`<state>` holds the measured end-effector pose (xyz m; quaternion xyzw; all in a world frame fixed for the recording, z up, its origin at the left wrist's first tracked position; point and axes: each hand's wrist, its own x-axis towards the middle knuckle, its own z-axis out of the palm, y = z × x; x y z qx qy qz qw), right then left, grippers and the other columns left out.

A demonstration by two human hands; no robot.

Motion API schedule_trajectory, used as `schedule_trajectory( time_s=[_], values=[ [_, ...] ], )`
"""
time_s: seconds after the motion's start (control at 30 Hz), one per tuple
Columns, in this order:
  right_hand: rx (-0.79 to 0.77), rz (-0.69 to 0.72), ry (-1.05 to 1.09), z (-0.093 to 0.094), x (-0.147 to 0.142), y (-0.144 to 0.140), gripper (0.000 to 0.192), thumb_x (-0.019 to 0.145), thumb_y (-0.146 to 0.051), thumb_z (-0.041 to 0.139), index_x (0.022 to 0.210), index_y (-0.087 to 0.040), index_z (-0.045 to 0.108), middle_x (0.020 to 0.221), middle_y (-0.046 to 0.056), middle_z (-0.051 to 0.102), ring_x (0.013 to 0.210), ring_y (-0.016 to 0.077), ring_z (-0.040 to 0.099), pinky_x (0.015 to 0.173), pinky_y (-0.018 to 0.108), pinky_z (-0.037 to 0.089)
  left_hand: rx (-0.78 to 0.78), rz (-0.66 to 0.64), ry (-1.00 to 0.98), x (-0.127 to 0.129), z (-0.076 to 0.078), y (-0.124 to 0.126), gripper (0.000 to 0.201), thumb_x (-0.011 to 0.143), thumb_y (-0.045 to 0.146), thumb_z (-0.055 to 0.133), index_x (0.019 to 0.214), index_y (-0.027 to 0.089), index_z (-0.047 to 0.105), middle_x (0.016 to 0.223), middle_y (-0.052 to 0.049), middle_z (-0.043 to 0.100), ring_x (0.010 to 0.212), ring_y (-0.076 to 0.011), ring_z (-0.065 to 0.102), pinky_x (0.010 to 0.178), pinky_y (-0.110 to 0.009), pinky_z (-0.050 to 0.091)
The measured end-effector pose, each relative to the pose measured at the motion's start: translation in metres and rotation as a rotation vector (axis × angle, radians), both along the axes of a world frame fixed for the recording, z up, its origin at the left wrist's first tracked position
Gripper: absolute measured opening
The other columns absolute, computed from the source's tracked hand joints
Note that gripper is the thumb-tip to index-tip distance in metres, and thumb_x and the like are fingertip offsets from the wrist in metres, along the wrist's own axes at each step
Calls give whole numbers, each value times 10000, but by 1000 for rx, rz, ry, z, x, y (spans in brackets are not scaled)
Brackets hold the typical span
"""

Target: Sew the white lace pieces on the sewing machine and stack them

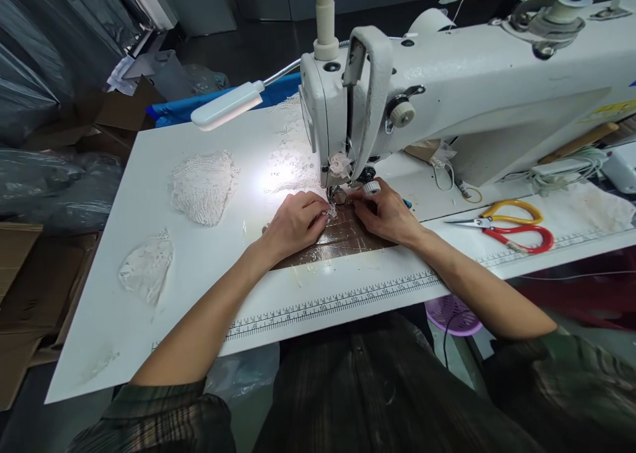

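My left hand (pixel 296 222) lies at the left of the presser foot, its thumb and fingers pinched on a small piece of white lace (pixel 332 210) under the needle. On the other side, my right hand (pixel 386 212) rests close to the foot with its fingers drawn together; whatever is between them is too small to make out. Both hands are over a brown plate (pixel 342 236) set in the table. The white sewing machine (pixel 447 62) stands above them, with a pale fabric flower (pixel 340 165) on its head. More white lace (pixel 291 151) lies lit behind my left hand.
Two lace pieces, a larger one (pixel 205 187) and a smaller one (pixel 147 266), lie on the white table (pixel 104 320). Scissors (pixel 511 224) with yellow and red handles sit at right. A lamp (pixel 227 106) hangs over the left side. A printed ruler (pixel 322 307) follows the front edge.
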<state>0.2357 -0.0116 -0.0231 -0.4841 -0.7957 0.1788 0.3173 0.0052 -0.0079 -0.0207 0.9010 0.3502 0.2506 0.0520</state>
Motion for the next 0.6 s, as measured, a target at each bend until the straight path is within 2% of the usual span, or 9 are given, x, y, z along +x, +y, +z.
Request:
schedule_trajectory(
  time_s=[0.13,0.27,0.37,0.47,0.6],
  values=[
    [5,-7,-3,0,1,0,236,872,-177,531,1005,-188,726,983,98,623,850,208,596,799,365,504,-130,67,-95,2,3,1,167,937,224,547,963,193,709,982,-45,725,905,-181,665,814,-375,540],
    [3,8,14,0,-1,-2,232,875,-186,540,995,-186,739,968,90,638,876,213,601,805,357,498,-151,122,-153,5,3,1,178,935,200,538,898,191,711,933,-26,728,861,-154,670,791,-341,544],
    [-12,18,31,1,-3,-5,254,896,-201,531,1026,-181,748,941,76,639,821,193,601,790,346,495,-68,112,-107,6,1,1,186,952,212,529,907,190,708,937,-35,730,852,-164,669,773,-354,529],
    [-43,88,-6,0,-4,-8,311,940,-238,496,1131,-205,739,966,76,614,782,173,587,754,331,495,69,72,13,6,-1,2,213,979,220,505,913,179,703,962,-58,731,841,-184,667,715,-366,492],
    [-38,146,-78,-3,-5,-9,345,965,-277,486,1216,-254,720,1096,99,565,877,188,592,788,346,510,175,61,123,7,-1,1,268,1004,214,456,887,179,694,966,-74,733,787,-187,642,674,-377,447]
  ],
)
